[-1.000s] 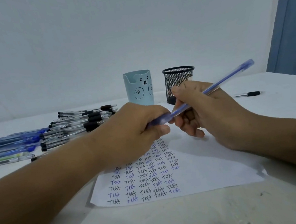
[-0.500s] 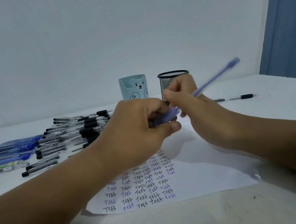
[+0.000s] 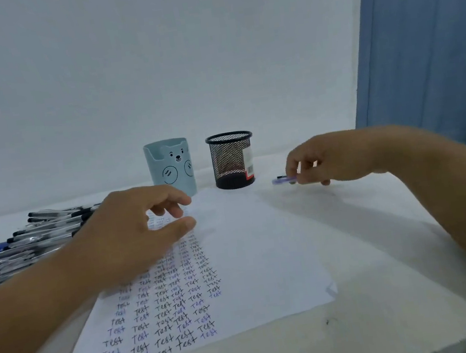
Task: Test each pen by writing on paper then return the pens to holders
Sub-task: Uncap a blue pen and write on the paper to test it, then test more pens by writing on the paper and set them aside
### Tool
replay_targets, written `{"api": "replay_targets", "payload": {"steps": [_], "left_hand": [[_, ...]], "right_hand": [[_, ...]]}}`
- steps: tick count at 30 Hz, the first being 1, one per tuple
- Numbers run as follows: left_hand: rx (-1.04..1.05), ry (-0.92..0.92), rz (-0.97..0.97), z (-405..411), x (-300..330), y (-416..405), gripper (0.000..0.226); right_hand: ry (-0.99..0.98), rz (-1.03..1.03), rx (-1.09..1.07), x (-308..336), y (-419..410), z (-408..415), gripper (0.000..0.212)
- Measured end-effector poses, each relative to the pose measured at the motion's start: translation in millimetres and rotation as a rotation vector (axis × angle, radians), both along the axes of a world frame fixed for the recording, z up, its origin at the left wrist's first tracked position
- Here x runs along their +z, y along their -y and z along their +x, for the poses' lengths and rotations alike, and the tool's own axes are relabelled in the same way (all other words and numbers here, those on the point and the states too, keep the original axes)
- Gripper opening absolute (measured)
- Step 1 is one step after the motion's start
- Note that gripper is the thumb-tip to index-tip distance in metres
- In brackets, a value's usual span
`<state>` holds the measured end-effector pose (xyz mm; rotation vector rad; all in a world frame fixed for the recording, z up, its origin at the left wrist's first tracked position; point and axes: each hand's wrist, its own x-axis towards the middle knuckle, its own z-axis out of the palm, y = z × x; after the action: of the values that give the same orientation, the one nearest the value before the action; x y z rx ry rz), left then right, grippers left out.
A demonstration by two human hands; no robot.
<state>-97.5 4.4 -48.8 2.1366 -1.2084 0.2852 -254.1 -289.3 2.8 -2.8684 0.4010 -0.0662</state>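
We note the blue pen [image 3: 284, 180] low over the tabletop [image 3: 363, 322], right of the black mesh holder [image 3: 232, 160], grasped by our right hand [image 3: 330, 157] with fingers pinched on its barrel. Our left hand [image 3: 132, 231] hovers over the paper [image 3: 266, 260], fingers released. Blue bear holder [image 3: 170, 166] stands far centre; pen pile [image 3: 33, 241] lies left.

Dim, bluish light is falling evenly; my arms are casting soft shadows, edges are bending, details blurring.
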Motion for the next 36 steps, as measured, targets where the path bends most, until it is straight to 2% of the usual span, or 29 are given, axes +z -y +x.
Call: {"api": "replay_targets", "payload": {"steps": [3, 6, 10, 13, 16, 19, 22, 25, 30, 36], "left_hand": [[0.005, 0.016, -0.017, 1.5, 0.3, 0.6, 0.02], [-0.002, 0.023, -0.035, 3.3, 1.7, 1.4, 0.02], [0.01, 0.03, -0.028, 6.4, 4.5, 0.7, 0.018], [0.015, 0.075, 0.002, 9.9, 10.3, -2.4, 0.017], [0.022, 0.054, 0.055, 15.3, 25.7, -14.4, 0.011], [0.024, 0.015, 0.208, 27.3, 48.1, -38.6, 0.015], [-0.006, -0.081, 0.386, 41.8, 68.8, -66.4, 0.013], [-0.022, -0.204, 0.558, 50.2, 80.3, -90.5, 0.045], [0.085, -0.288, 0.773, 49.3, 76.9, -96.2, 0.026], [0.188, -0.254, 0.787, 46.6, 69.3, -85.2, 0.013]], "right_hand": [[-0.151, -0.108, -0.02, 6.0, 12.2, -8.6, 0.012], [-0.245, -0.089, -0.016, 11.4, 13.8, -14.0, 0.017], [-0.253, -0.081, 0.026, 12.1, 10.0, -14.0, 0.028], [-0.184, -0.023, 0.082, 12.8, 4.8, -15.0, 0.034], [0.019, 0.062, 0.164, 6.0, -14.3, -10.4, 0.029], [0.263, 0.118, 0.281, -9.9, -53.1, 4.6, 0.016], [0.374, 0.069, 0.441, -26.1, -90.8, 19.3, 0.012], [0.386, 0.016, 0.568, -38.2, -116.0, 28.5, 0.014], [0.344, 0.014, 0.666, -51.5, -129.7, 34.1, 0.012], [0.34, 0.002, 0.703, -54.0, -129.2, 39.9, 0.007]]}}
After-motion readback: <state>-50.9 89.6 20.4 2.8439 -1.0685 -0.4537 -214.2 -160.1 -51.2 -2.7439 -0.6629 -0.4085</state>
